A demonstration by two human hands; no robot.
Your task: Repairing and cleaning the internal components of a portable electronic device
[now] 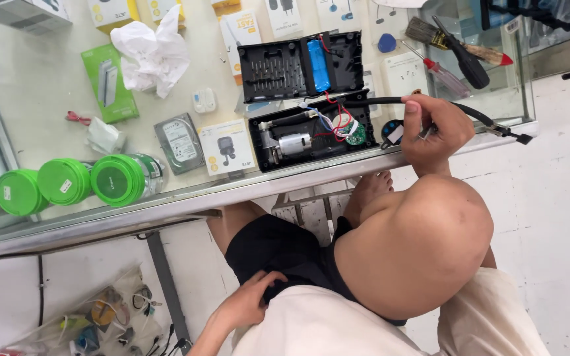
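Glass counter (47,86) | right hand (430,132) grips black hose (377,101) (counter edge) | left hand (249,303) on thigh

Your right hand (430,132) grips a black hose (371,101) above the black casing (311,140), where a silver motor (294,144), red and blue wires (332,122) and a green circuit board (356,134) show. Farther off, the other black shell (273,67) carries a bright blue battery (318,64). To the left lie crumpled white tissue (152,54), a green box (108,84) and three green-lidded jars (67,184) along the near edge. At far right sit a black-handled screwdriver (463,56), a red-handled one (440,71) and a brush (456,41) with a red-tipped wooden handle. Your left hand (249,303) rests on black shorts (285,254); your shirt (364,323) is cream.
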